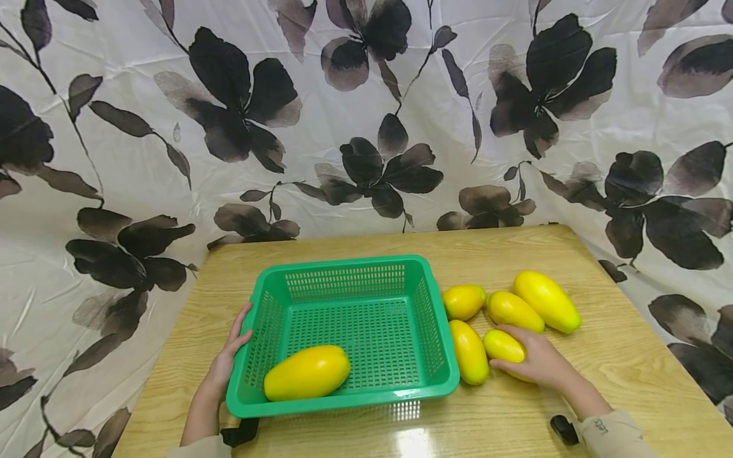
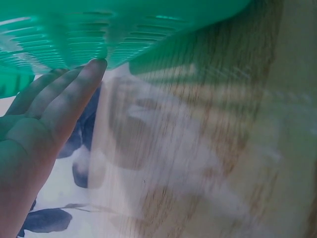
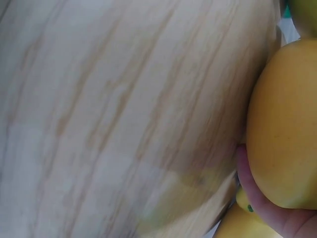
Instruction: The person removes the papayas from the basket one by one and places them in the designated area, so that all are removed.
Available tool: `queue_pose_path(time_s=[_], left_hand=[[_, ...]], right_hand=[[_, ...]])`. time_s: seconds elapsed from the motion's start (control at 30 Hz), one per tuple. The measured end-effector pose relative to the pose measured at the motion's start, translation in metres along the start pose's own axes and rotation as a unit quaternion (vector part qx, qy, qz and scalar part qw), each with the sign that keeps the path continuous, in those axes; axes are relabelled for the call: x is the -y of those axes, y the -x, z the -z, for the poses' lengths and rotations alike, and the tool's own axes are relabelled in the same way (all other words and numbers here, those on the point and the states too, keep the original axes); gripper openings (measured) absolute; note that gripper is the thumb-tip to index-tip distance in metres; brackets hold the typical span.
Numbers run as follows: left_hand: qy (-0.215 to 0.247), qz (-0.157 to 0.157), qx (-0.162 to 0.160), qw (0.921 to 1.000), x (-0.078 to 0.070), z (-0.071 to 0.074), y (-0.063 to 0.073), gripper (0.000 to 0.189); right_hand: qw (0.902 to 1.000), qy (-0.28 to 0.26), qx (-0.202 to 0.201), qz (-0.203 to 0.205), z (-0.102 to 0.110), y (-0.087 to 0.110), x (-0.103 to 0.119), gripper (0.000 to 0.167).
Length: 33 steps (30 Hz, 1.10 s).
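A green plastic basket (image 1: pixel 355 403) stands on the table, one yellow papaya (image 1: pixel 307 373) lying in its near left part. My left hand (image 1: pixel 225 359) is at the basket's left side, fingertips against the outer wall below the rim. In the left wrist view its fingers (image 2: pixel 74 101) reach out straight along the slotted wall. To the right of the basket, my right hand (image 1: pixel 535 357) holds a small yellow papaya (image 1: pixel 504 345) between thumb and fingers. The right wrist view shows this papaya (image 3: pixel 287 124) large, with a digit (image 3: pixel 255 191) curved along its side.
Several other papayas lie right of the basket: two beside its right wall (image 1: pixel 464 301) (image 1: pixel 469 353), one farther right (image 1: pixel 515 310), and a large one with a greenish tip (image 1: pixel 546 300). The wooden table (image 1: pixel 624 369) ends at a floral cloth (image 1: pixel 366 127) behind.
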<state>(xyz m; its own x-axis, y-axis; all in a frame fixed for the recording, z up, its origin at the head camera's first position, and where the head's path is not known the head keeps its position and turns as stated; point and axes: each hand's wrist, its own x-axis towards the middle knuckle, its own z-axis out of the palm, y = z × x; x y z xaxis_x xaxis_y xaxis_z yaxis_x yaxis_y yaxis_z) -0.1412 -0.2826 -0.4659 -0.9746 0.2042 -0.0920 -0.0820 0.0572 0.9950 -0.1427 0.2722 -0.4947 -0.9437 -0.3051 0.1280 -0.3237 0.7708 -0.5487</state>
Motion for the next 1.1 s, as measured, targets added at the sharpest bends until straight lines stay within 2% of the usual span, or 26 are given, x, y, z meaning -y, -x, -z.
queue_pose_path(time_s=[0.23,0.4,0.5,0.67,0.87,1.1], left_hand=[[-0.002,-0.003,-0.002,1.0,0.0,0.0,0.001,0.053],[-0.005,-0.017,-0.001,0.9999,0.001,0.001,0.001,0.053],[-0.007,-0.023,0.0,0.9997,0.001,0.0,0.001,0.053],[-0.002,-0.023,0.002,0.9997,0.001,0.0,0.001,0.053],[-0.004,-0.009,0.002,1.0,0.001,0.0,0.001,0.052],[-0.005,-0.008,0.002,1.0,0.001,0.0,0.001,0.052]], right_hand=[[1.0,-0.002,-0.005,0.007,0.001,0.002,0.002,0.079],[0.9995,0.029,-0.01,0.007,0.001,0.006,0.003,0.088],[0.9984,0.052,-0.019,0.01,0.003,0.007,0.005,0.085],[0.9961,0.073,-0.04,0.03,0.013,0.002,0.011,0.079],[0.9892,0.102,-0.068,0.081,0.026,-0.008,0.021,0.078],[0.9869,0.109,-0.061,0.103,0.043,-0.022,0.038,0.079]])
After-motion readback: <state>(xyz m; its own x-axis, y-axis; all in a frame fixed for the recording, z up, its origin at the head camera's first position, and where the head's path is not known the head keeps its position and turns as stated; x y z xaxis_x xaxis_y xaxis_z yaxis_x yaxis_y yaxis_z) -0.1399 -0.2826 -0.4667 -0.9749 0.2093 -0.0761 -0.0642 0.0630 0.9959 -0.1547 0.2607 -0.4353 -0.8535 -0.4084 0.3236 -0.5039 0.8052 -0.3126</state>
